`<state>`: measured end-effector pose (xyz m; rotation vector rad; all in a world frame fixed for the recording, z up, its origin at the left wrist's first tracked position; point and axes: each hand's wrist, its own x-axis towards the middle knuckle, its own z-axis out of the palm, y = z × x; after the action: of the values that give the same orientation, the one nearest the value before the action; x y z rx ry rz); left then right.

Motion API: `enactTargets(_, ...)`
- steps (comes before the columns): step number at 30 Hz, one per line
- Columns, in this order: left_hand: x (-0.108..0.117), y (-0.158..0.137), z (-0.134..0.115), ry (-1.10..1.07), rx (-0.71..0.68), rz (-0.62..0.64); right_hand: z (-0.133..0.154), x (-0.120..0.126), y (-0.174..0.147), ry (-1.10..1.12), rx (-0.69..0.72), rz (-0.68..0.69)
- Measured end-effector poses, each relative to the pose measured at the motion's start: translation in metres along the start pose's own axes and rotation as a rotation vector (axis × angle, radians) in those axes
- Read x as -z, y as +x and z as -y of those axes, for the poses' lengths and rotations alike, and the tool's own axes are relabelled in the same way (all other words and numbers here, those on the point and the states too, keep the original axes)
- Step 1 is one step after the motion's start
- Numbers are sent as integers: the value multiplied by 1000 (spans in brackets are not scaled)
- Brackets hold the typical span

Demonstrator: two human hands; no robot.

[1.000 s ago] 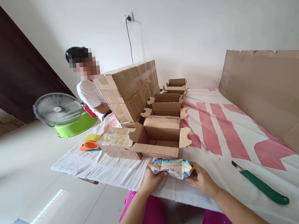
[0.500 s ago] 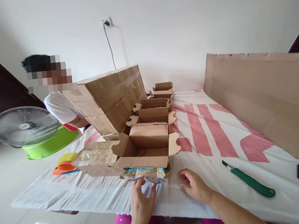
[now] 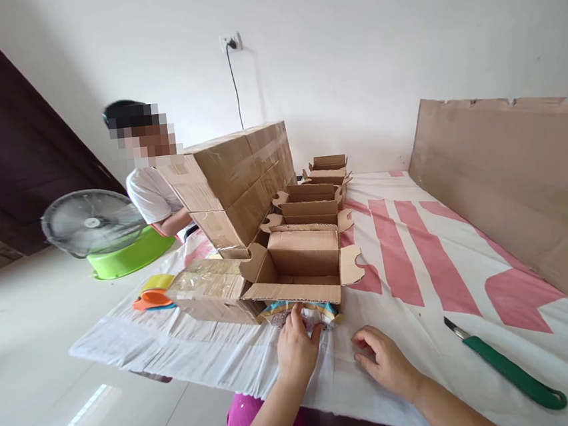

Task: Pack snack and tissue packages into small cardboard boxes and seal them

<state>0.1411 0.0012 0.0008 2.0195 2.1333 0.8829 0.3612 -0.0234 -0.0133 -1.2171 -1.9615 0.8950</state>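
Observation:
Nearest me stands an open cardboard box with its flaps spread outward. A colourful printed packet, blue and yellow along its edge, shows low against the front of that box. My left hand reaches up to the packet, fingertips at or on it just under the box's front flap; thumb and fingers are apart. My right hand rests over the cloth to the right of the box, its fingers loosely curled and apart, holding nothing. Further right lies a green-handled utility knife, blade out.
More open boxes run in a row toward the wall. Left of them are stacked taped cartons, a single taped carton and orange and yellow tape rolls. A cardboard sheet stands right. Beyond are a person and a fan.
My left hand has moved forward to the packet at the front of the box. My right hand stays beside the box. The view has turned slightly left.

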Motion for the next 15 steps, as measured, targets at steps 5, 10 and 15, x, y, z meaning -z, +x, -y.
enactTargets(5,5,22,-19,34,99,141,1,0,1,-2,14,6)
enactTargets(10,4,48,-29,75,115,199,2,1,1,-7,22,12)
enactTargets(15,-1,73,-33,100,133,242,0,1,1,-7,36,16)
